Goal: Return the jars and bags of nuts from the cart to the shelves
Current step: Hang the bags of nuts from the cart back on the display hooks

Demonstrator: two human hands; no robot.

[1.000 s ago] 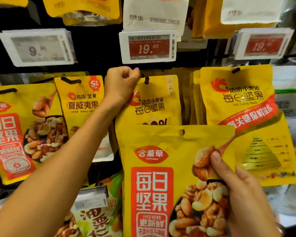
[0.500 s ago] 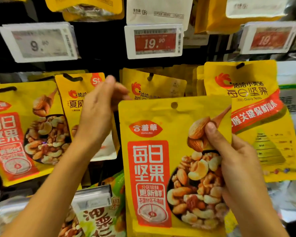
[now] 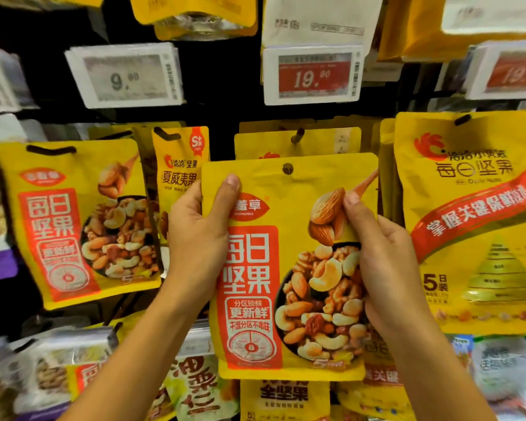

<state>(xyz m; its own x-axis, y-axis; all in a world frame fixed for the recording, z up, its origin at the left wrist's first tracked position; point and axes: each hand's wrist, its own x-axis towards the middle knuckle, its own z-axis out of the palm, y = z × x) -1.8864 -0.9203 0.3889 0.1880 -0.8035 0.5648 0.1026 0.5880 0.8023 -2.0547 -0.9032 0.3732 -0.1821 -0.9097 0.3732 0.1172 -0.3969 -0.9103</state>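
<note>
1. the bag of nuts (image 3: pixel 287 205) was yellow, with a red text panel on its left and a mixed nuts photo on its right.
2. it looked sealed, with a round hang hole at top centre.
3. it was upright, front to the camera, left hand (image 3: pixel 198 238) gripping its left edge and right hand (image 3: pixel 383 262) its right.

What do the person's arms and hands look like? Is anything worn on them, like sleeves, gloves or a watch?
The left forearm and right forearm are bare; no sleeve shows. The left hand and right hand have no gloves, and no ring, watch or bracelet is visible. The nails are short.
</note>
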